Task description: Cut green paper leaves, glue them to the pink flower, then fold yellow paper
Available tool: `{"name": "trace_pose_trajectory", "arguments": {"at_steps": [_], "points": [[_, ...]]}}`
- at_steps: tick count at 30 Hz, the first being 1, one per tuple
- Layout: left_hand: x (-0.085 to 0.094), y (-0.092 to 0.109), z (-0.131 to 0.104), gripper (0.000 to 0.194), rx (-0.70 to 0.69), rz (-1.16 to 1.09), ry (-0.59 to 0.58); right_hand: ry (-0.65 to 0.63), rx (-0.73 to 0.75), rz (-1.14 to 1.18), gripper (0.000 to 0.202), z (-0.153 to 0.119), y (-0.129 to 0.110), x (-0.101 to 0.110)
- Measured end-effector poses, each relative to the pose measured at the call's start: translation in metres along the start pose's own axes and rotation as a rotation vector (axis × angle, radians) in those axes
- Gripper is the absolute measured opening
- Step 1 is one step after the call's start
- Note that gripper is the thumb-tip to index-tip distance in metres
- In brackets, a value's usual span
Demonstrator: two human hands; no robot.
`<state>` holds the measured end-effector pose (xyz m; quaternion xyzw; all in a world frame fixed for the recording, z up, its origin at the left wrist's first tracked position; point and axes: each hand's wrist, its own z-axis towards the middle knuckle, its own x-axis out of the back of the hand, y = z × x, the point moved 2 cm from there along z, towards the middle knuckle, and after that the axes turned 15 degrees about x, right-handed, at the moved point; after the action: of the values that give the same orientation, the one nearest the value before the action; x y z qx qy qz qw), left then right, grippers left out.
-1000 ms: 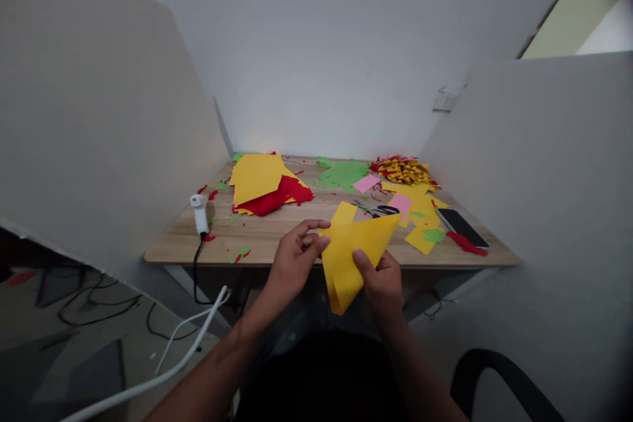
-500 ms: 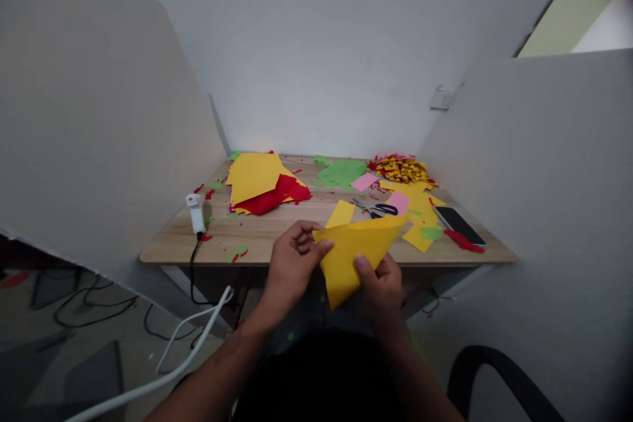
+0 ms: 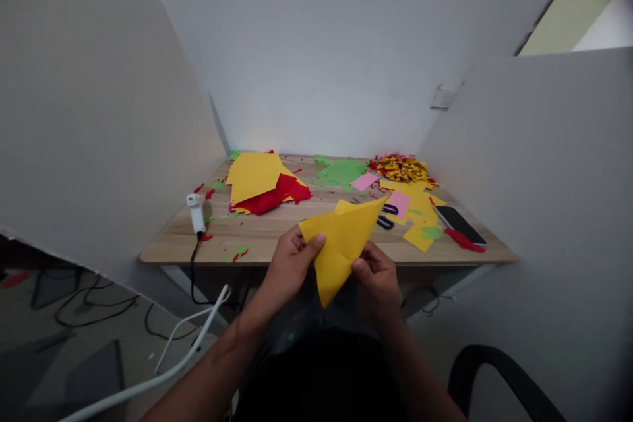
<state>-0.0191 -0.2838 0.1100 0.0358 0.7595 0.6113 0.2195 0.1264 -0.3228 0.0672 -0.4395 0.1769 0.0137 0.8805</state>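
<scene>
A folded sheet of yellow paper (image 3: 341, 237) is held in the air in front of the table's near edge, one corner pointing up right and another pointing down. My left hand (image 3: 291, 260) pinches its left edge, thumb on the near face. My right hand (image 3: 378, 277) grips the lower right edge between thumb and fingers. Just behind the sheet lie scissors (image 3: 386, 221), their dark handles showing and their blades mostly hidden by the paper. A pink paper piece (image 3: 398, 203) lies beside the handles.
On the wooden table (image 3: 267, 237) are stacked yellow sheets (image 3: 254, 178), red paper (image 3: 291, 189), green paper (image 3: 342, 173), and a pile of folded yellow pieces (image 3: 403, 168). A phone (image 3: 459, 224) lies at right; a white corded device (image 3: 196, 214) stands at left. Partitions flank both sides.
The yellow paper has moved slightly left and turned in my hands, its fold lying differently. My right hand has shifted to its lower right edge. The scissors' handles are partly uncovered.
</scene>
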Motion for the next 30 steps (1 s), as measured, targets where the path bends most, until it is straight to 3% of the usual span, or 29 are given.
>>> {"name": "trace_pose_trajectory", "arguments": {"at_steps": [5, 9, 13, 18, 22, 24, 27, 30], "points": [[-0.002, -0.007, -0.005, 0.043, 0.082, 0.105, -0.132, -0.073, -0.123, 0.025, 0.039, 0.000, 0.003, -0.005], [-0.001, -0.011, -0.004, 0.046, 0.078, 0.138, -0.132, -0.008, -0.107, -0.078, 0.034, 0.003, -0.002, -0.005], [-0.002, -0.007, -0.003, 0.042, 0.030, 0.113, -0.004, 0.084, -0.081, -0.146, 0.030, 0.003, -0.008, -0.002], [0.001, 0.007, -0.007, 0.049, -0.051, 0.009, 0.190, 0.080, -0.101, -0.137, 0.033, -0.006, -0.006, -0.005], [0.000, 0.012, -0.012, 0.052, -0.030, 0.032, 0.148, 0.209, 0.178, -0.261, 0.071, -0.006, -0.018, -0.002], [0.000, 0.011, -0.013, 0.051, -0.015, 0.066, 0.127, 0.203, 0.367, -0.450, 0.077, -0.001, -0.033, 0.003], [-0.001, 0.011, -0.014, 0.048, -0.012, 0.113, 0.137, 0.044, 0.539, -0.757, 0.042, 0.010, -0.054, 0.005], [-0.003, 0.013, -0.016, 0.046, -0.029, 0.147, 0.152, -0.049, 0.529, -0.823, 0.012, 0.018, -0.063, 0.003]]}}
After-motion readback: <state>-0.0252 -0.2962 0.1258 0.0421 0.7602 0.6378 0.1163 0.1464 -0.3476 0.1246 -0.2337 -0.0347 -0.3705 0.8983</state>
